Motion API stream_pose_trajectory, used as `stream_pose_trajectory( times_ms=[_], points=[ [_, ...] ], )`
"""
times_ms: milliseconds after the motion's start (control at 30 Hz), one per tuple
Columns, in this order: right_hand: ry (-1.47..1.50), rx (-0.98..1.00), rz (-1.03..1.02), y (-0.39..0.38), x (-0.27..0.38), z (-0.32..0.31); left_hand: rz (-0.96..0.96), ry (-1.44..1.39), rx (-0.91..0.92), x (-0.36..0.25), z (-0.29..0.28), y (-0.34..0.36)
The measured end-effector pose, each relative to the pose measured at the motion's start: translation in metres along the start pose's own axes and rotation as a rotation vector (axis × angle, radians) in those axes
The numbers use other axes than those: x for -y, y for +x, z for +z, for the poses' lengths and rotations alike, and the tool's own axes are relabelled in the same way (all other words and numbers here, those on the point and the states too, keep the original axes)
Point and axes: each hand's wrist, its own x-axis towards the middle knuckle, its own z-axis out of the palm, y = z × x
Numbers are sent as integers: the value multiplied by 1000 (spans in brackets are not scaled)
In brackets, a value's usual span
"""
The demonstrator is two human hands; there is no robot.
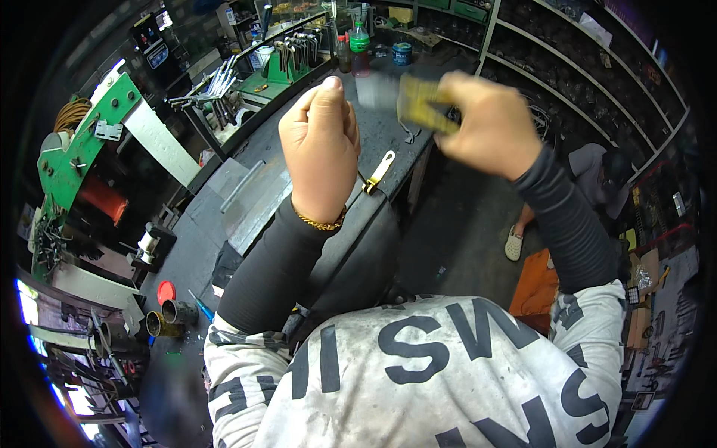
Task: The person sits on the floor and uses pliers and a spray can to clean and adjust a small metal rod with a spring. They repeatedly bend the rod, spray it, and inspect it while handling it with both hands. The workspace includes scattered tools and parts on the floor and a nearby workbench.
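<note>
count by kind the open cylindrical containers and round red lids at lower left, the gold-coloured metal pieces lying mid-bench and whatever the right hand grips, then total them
Open cylindrical containers: 2
Round red lid: 1
Gold-coloured metal piece: 1
Yellow motion-blurred object in the right hand: 1
Total: 5

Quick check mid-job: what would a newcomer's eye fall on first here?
Probably the blurred yellow object in the right hand, at upper centre, with the raised, closed left hand just to its left. Next, perhaps, the big green curved frame at the far left, then the green-capped bottle towards the back of the dark worktop.
</note>
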Motion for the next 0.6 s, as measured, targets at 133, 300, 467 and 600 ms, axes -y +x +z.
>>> stream_pose_trajectory(
  times_ms=[133,300,467,600],
  points=[
    [259,-222,12,-16,10,8,1,-118,101,3,-8,0],
    [-78,156,3,-6,1,13,-17,-94,88,1,-8,3],
    [103,160,74,-25,5,30,-34,-117,105,3,-5,2],
    [18,160,88,-1,13,5,9,-78,93,2,-6,4]
  ],
)
